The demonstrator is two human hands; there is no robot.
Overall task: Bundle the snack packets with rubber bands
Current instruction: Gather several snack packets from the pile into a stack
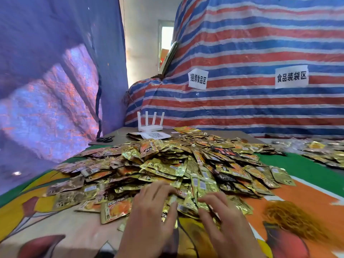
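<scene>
Work area: desk (pixel 78 231) under a printed cloth, striped tarp (pixel 260 43) behind at 12 o'clock, blue sheet (pixel 46 71) at 9 o'clock. The snack packets (pixel 167 164) lie in a loose heap across the desk centre, from 10 to 2 o'clock of the hands. The rubber bands (pixel 292 218) form a tangled orange-brown pile on the cloth, approx. 3 o'clock of the right hand and apart from it.

Hand state: left hand (pixel 154 207) and right hand (pixel 221 215) both lie palm-down on the near edge of the heap, fingers spread and near straight, pressing on packets. No packet is seen pinched and no band is held.

Risks (judged):
- Foil packets look slick; raking w/ flat fingers may fan the stack, so edges misalign before banding
- Gold and black packets are mixed in the heap; a bundle may pick up the wrong type or count
- Bands are tangled; pulling one may drag several out
- Near-edge packets may slide off toward 6 o'clock
</scene>
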